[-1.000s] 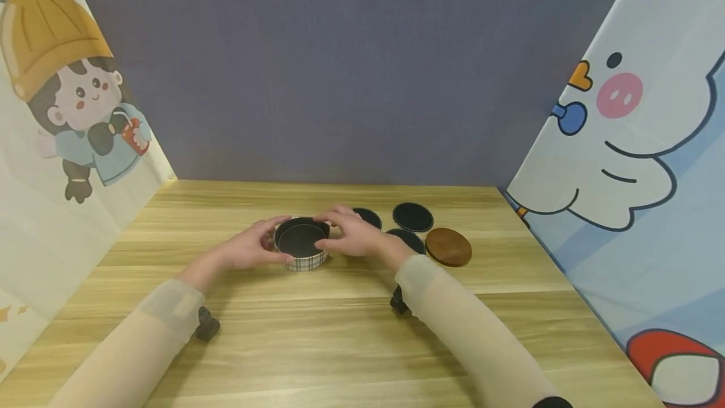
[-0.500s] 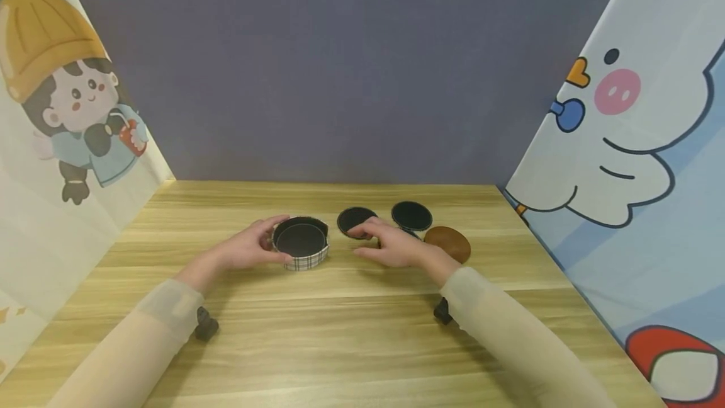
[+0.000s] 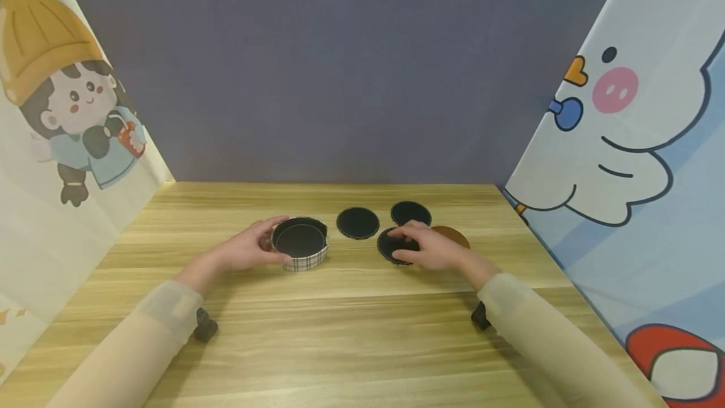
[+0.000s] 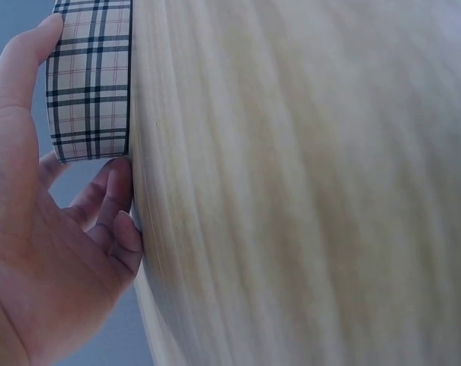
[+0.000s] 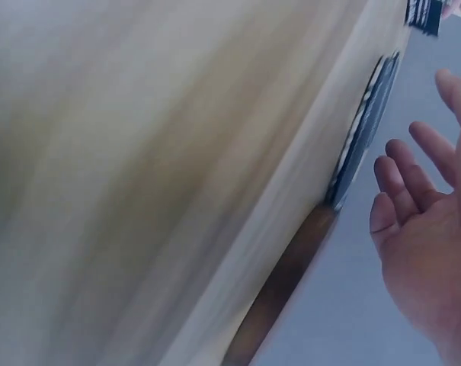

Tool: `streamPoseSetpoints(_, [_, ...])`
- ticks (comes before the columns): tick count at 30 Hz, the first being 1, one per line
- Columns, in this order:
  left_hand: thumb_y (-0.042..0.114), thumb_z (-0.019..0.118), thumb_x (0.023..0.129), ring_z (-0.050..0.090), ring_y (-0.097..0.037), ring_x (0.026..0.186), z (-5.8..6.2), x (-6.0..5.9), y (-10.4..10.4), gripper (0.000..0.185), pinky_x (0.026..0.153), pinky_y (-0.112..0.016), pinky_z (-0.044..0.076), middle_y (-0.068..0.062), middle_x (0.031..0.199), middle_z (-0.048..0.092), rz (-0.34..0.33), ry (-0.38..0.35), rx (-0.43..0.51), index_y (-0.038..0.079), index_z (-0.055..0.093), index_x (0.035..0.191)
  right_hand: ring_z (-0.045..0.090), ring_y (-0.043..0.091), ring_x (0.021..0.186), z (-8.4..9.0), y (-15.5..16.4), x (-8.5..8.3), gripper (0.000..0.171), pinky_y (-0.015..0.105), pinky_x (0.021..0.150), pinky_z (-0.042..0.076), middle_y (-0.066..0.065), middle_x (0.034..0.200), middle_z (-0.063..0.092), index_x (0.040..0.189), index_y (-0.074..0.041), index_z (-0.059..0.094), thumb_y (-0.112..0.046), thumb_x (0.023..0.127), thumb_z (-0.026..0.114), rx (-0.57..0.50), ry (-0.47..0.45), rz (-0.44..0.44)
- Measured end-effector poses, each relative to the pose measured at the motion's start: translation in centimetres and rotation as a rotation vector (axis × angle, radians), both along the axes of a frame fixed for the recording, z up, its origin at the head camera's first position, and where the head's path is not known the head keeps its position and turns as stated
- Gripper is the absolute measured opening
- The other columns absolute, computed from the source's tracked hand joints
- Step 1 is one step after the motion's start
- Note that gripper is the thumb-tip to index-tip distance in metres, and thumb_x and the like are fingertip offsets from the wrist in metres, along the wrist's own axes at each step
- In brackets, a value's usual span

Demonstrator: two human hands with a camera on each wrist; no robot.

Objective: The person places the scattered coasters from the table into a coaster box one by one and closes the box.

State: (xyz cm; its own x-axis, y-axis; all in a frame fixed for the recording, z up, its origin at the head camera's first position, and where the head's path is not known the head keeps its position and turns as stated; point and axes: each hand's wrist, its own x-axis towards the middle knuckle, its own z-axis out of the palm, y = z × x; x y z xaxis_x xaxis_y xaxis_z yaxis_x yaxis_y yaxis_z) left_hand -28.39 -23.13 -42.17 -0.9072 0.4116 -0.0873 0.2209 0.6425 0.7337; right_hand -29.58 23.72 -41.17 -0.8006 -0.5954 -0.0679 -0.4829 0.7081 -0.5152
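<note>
Plaid-sided, the round holder sits on the tabletop, our left hand curled around its wall, while right of it our right hand lays loose, nearly straight fingers on a thin, probably light black coaster, best lifted by its edge.

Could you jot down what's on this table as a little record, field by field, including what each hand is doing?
Surface: wooden table
Left hand: left hand holds the side of the plaid round box
Box: open on top, dark inside, standing upright
Right hand: right hand is over the nearest black coaster, fingers straight; whether it touches cannot be told
Other coasters: black coaster in the middle, black coaster at the back, brown coaster partly hidden behind the right hand
Surroundings: grey back wall, cartoon cloths at both sides
</note>
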Motion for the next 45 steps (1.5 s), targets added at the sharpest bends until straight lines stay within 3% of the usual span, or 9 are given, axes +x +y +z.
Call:
streamPoseSetpoints(6, [0.042, 0.092, 0.090, 0.064, -0.036, 0.122, -0.1, 0.0, 0.0, 0.111, 0.097, -0.045, 0.059, -0.028, 0.148, 0.044, -0.002, -0.008, 0.003, 0.016, 0.026, 0.175, 0.038, 0.044, 0.159, -0.6, 1.7, -0.3, 0.057, 0.070, 0.126, 0.032, 0.013, 0.166, 0.048, 0.163, -0.025, 0.054, -0.043, 0.111, 0.066, 0.059, 0.064, 0.005])
streamPoseSetpoints(10, [0.043, 0.092, 0.090, 0.065, -0.036, 0.122, -0.1, 0.0, -0.1, 0.111, 0.098, -0.046, 0.059, -0.029, 0.149, 0.044, -0.001, -0.006, 0.001, 0.016, 0.026, 0.175, 0.040, 0.046, 0.158, -0.9, 2.1, -0.7, 0.052, 0.076, 0.128, 0.023, 0.014, 0.166, 0.051, 0.161, -0.023, 0.058, -0.035, 0.111, 0.067, 0.087, 0.141, 0.060])
streamPoseSetpoints(14, [0.042, 0.092, 0.090, 0.065, -0.038, 0.124, -0.2, 0.0, -0.1, 0.111, 0.099, -0.047, 0.059, -0.029, 0.151, 0.043, 0.000, -0.011, 0.006, 0.016, 0.026, 0.175, 0.039, 0.047, 0.159, -1.0, 2.1, -0.8, 0.048, 0.079, 0.127, 0.018, 0.014, 0.168, 0.050, 0.158, -0.024, 0.061, -0.032, 0.111, 0.067, 0.103, 0.150, 0.086])
streamPoseSetpoints(23, [0.044, 0.092, 0.090, 0.065, -0.040, 0.127, -0.1, -0.1, 0.0, 0.111, 0.101, -0.051, 0.060, -0.030, 0.154, 0.042, 0.002, -0.023, 0.014, 0.018, 0.025, 0.176, 0.036, 0.048, 0.160, -0.8, 1.7, -0.6, 0.046, 0.081, 0.126, 0.017, 0.012, 0.170, 0.049, 0.157, -0.023, 0.063, -0.029, 0.111, 0.067, 0.137, 0.113, 0.093])
streamPoseSetpoints(31, [0.044, 0.092, 0.091, 0.065, -0.038, 0.125, 0.2, 0.1, 0.2, 0.111, 0.097, -0.046, 0.059, -0.029, 0.154, 0.042, -0.002, -0.020, 0.005, 0.019, 0.025, 0.176, 0.031, 0.050, 0.163, -0.5, 1.3, 0.6, 0.046, 0.086, 0.124, 0.011, 0.013, 0.171, 0.048, 0.156, -0.024, 0.064, -0.030, 0.111, 0.067, 0.122, 0.090, 0.124])
streamPoseSetpoints(45, [0.043, 0.092, 0.090, 0.065, -0.035, 0.121, 0.0, -0.1, 0.0, 0.112, 0.098, -0.046, 0.058, -0.028, 0.150, 0.044, -0.005, -0.010, 0.001, 0.017, 0.025, 0.175, 0.042, 0.043, 0.156, -0.8, 0.1, 2.4, 0.044, 0.081, 0.125, 0.022, 0.010, 0.166, 0.054, 0.153, -0.028, 0.067, -0.030, 0.109, 0.072, 0.099, 0.127, 0.187])
